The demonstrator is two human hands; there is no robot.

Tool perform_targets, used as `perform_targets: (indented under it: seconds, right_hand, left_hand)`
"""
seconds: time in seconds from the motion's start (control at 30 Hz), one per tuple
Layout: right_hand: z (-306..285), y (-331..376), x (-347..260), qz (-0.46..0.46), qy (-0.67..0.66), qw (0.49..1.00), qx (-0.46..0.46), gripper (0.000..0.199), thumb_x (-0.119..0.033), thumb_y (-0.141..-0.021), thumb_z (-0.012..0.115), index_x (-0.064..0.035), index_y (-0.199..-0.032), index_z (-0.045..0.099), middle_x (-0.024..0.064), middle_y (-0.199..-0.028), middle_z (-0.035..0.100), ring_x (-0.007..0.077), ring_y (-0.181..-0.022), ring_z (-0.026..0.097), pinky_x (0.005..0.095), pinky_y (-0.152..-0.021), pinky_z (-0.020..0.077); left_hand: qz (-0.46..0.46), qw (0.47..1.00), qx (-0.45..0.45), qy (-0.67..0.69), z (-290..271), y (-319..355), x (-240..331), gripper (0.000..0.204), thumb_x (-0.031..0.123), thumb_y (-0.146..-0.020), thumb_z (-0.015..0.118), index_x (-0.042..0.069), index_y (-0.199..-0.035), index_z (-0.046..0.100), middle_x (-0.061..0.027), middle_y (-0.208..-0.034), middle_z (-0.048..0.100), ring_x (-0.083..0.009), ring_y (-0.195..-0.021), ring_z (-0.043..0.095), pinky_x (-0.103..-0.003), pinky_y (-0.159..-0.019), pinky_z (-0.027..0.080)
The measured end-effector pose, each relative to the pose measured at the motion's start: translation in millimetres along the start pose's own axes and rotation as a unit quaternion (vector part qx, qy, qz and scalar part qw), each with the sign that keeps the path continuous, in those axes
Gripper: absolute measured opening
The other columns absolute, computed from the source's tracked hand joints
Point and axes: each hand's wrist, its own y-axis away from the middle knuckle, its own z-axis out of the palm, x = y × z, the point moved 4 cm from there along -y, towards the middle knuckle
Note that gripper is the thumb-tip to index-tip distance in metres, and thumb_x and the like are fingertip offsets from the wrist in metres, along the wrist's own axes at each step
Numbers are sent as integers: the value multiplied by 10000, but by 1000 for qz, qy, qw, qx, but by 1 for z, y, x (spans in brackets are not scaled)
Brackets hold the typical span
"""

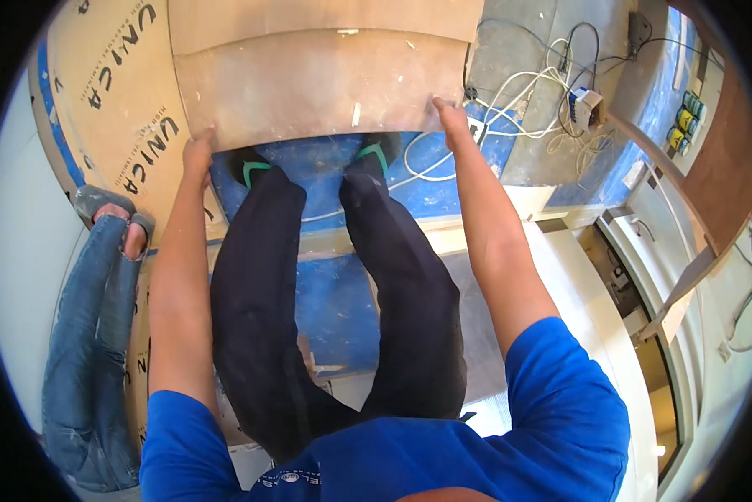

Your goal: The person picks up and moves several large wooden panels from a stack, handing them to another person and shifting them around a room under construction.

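Observation:
A brown wooden board (pixel 326 92) with pale scuffs and specks lies in front of me, its near edge just above my feet. My left hand (pixel 199 155) is closed on its near left corner, with the thumb on top. My right hand (pixel 451 121) grips the near right corner in the same way. Most of the fingers are hidden at the edge. Another brown panel (pixel 326 17) shows beyond the board's far edge.
A tan sheet with dark lettering (pixel 117 100) lies at left, next to a person in jeans (pixel 100 335). On the right, white cables (pixel 526 92) tangle near a small blue box (pixel 585 109). Blue covering (pixel 334 297) lies beneath me. A brown panel (pixel 719 167) stands at far right.

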Motion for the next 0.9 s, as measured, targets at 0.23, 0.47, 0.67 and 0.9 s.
perform_targets:
  seconds: [0.23, 0.47, 0.67, 0.9]
  right_hand:
    - [12, 16, -15, 53, 218, 962, 159, 770, -508, -763, 629, 93, -1235, 536, 331, -1246, 528, 441, -1231, 455, 464, -1053, 346]
    - [30, 58, 14, 93, -68, 986, -117, 516, -417, -920, 466, 34, -1135, 594, 239, -1142, 629, 414, -1025, 588, 458, -887, 446]
    - [107, 91, -23, -117, 208, 971, -9, 722, -588, -845, 588, -22, -1286, 511, 135, -1241, 596, 352, -1150, 547, 440, -1003, 408]
    - [122, 93, 49, 248, -467, 840, -121, 755, -626, -909, 385, -115, -1460, 304, 148, -1481, 366, 365, -1327, 391, 574, -1043, 341]
  left_hand:
    - [65, 984, 121, -110, -11, -6, -7, 709, 442, -758, 704, -158, -1117, 585, -342, -1158, 588, -423, -1096, 581, -431, -940, 450]
    - [46, 996, -79, -23, -71, 19, 11, 808, 606, -814, 620, -27, -1299, 489, -172, -1220, 590, -306, -1097, 553, -414, -897, 447]
    - [-29, 987, -153, 41, -75, 11, 1, 512, 604, -865, 551, 150, -1096, 605, 14, -857, 540, -70, -612, 331, -237, -529, 263]
    - [60, 989, -133, 27, -72, 38, -7, 452, 418, -854, 633, 21, -1064, 580, -67, -907, 586, -187, -776, 518, -350, -685, 431]
